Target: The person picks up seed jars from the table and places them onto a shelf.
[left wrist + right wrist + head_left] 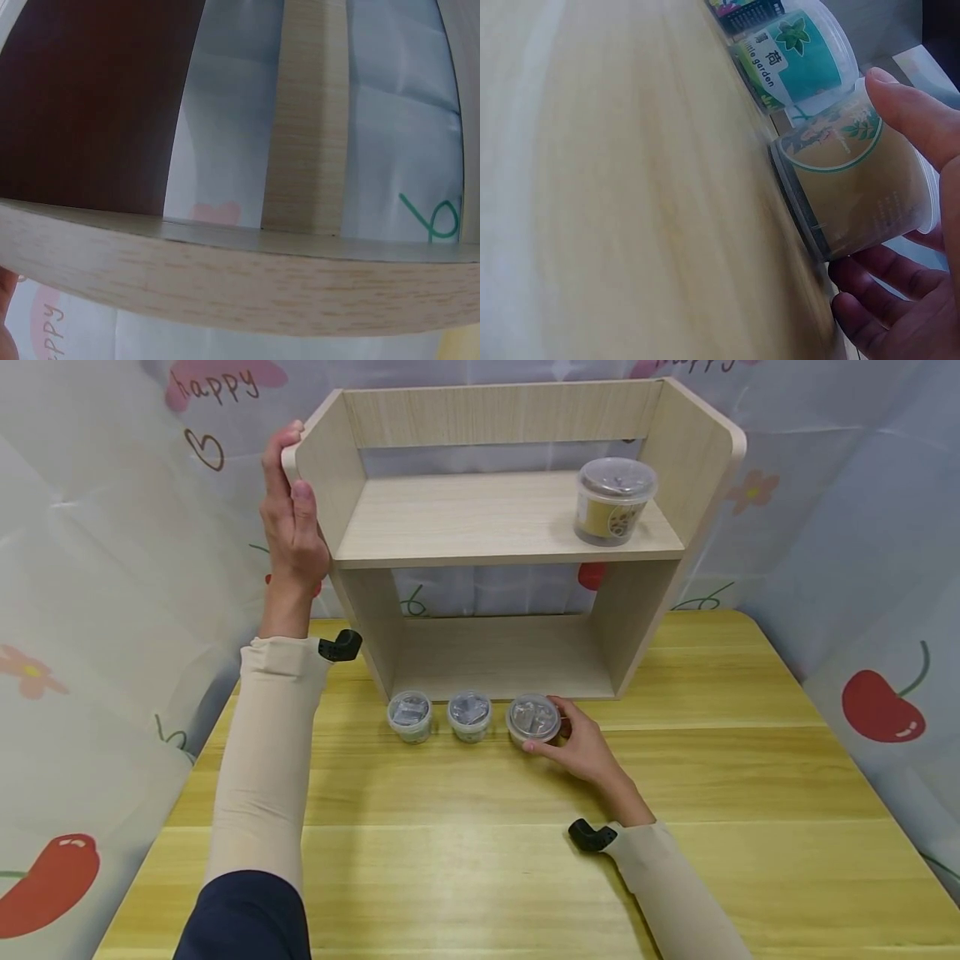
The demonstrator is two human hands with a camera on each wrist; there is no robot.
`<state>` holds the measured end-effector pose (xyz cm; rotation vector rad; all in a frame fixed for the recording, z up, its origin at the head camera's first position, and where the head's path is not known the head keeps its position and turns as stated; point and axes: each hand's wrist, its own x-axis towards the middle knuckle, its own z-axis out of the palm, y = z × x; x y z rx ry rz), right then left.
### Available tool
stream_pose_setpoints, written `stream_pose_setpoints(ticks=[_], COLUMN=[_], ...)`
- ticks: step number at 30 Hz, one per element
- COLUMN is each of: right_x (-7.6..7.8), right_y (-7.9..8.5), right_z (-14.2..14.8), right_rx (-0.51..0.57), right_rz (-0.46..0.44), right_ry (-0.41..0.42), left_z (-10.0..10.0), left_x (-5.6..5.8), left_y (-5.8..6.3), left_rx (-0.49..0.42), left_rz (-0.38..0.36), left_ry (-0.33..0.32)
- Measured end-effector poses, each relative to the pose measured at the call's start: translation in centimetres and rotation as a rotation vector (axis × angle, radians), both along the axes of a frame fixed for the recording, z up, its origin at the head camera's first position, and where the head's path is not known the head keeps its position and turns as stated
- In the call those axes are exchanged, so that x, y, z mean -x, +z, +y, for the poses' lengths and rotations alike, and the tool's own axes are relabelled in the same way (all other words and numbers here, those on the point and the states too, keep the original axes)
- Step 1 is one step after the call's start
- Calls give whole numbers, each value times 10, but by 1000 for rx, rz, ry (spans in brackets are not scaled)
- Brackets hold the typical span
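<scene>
My right hand [581, 747] holds a clear lidded plastic cup [533, 718] at the right end of a row in front of the shelf. In the right wrist view the thumb and fingers lie round this cup [855, 191], which shows tan contents and a dark band at its base. Two more small lidded cups, a middle one [469, 716] and a left one [410, 716], stand beside it. My left hand [292, 531] grips the upper front corner of the wooden shelf's left side panel [318, 485], thumb at its front edge.
A larger lidded tub [615, 502] with a yellowish label stands on the upper board [465, 518] at the right. Below it lies the lower board [502, 652]. The unit stands toward the back of the wooden table [465, 860], before a printed cloth [847, 568].
</scene>
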<state>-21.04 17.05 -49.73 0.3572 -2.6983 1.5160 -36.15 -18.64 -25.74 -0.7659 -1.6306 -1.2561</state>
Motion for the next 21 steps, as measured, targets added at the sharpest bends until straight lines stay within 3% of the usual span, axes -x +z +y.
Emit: stream_pose_setpoints(ticks=[13,21], right_x=[-1,-3], right_y=[3,12], right_z=[4,6], right_rx=[-13,-16], right_rz=[9,16], right_ry=[-24,-45], left_z=[0,-1], left_x=[1,-2], left_y=[-1,0], left_rx=[8,30], left_rz=[31,25], left_ry=[-25,0])
